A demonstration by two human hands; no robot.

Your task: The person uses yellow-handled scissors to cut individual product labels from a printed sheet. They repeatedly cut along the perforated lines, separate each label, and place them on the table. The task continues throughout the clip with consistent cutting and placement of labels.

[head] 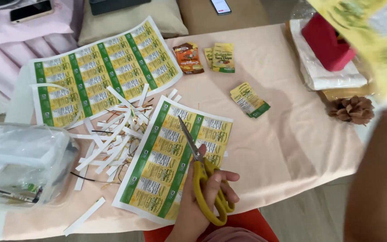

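My left hand (pixel 202 197) grips yellow-handled scissors (pixel 202 172) low in the middle of the view. Their blades lie shut, pointing up and left across a printed sheet of green and yellow labels (pixel 157 179) on the table. My right arm (pixel 377 179) rises blurred at the right edge, close to the camera. It holds up another yellow label sheet (pixel 372 36) at the top right. The fingers are hidden behind that sheet.
A larger label sheet (pixel 104 67) lies at the back left, with several white paper strips (pixel 113 139) beside it. A clear plastic bag (pixel 19 157) sits left. Cut labels (pixel 248 99), small packets (pixel 189 58), a pine cone (pixel 352 110) and a red box (pixel 325 42) lie right. A phone (pixel 31 10) is at the back.
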